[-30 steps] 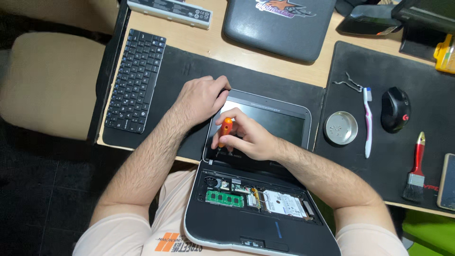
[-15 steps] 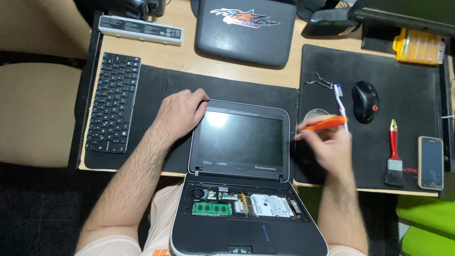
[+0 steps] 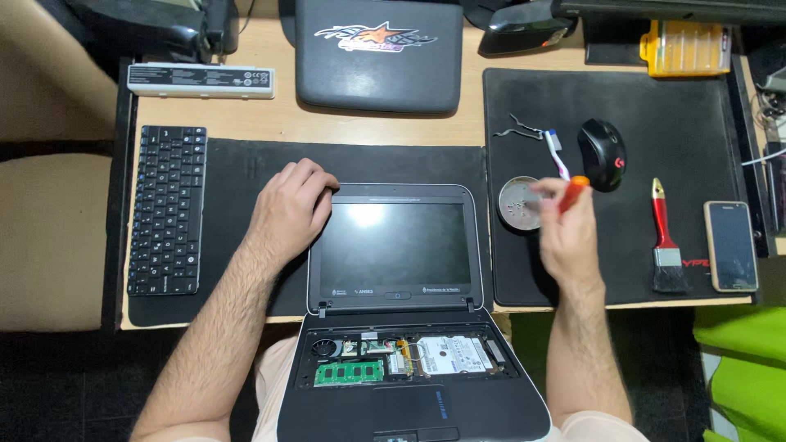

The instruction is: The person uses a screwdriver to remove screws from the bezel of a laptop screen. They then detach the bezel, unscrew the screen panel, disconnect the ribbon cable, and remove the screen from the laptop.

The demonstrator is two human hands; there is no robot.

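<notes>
A small dark netbook (image 3: pixel 393 254) lies opened flat, its screen on the desk mat and its base on my lap. The base has no keyboard, so the green memory module (image 3: pixel 350 372) and the silver hard drive (image 3: pixel 450 356) are exposed. My left hand (image 3: pixel 288 209) rests on the screen lid's top left corner. My right hand (image 3: pixel 565 233) grips an orange-handled screwdriver (image 3: pixel 571 193), its tip over a round metal dish (image 3: pixel 518 203) that holds small screws.
A detached black keyboard (image 3: pixel 168 209) lies at the left. A white battery pack (image 3: pixel 201 80) and a grey laptop lid (image 3: pixel 378 53) sit at the back. On the right mat are tweezers (image 3: pixel 516 128), a toothbrush (image 3: pixel 556 154), a mouse (image 3: pixel 603 154), a red-handled brush (image 3: pixel 665 237) and a phone (image 3: pixel 730 245).
My right hand left the screen hinge area and carried the screwdriver right, over the metal dish. My left hand stayed on the lid corner. The camera view shifted.
</notes>
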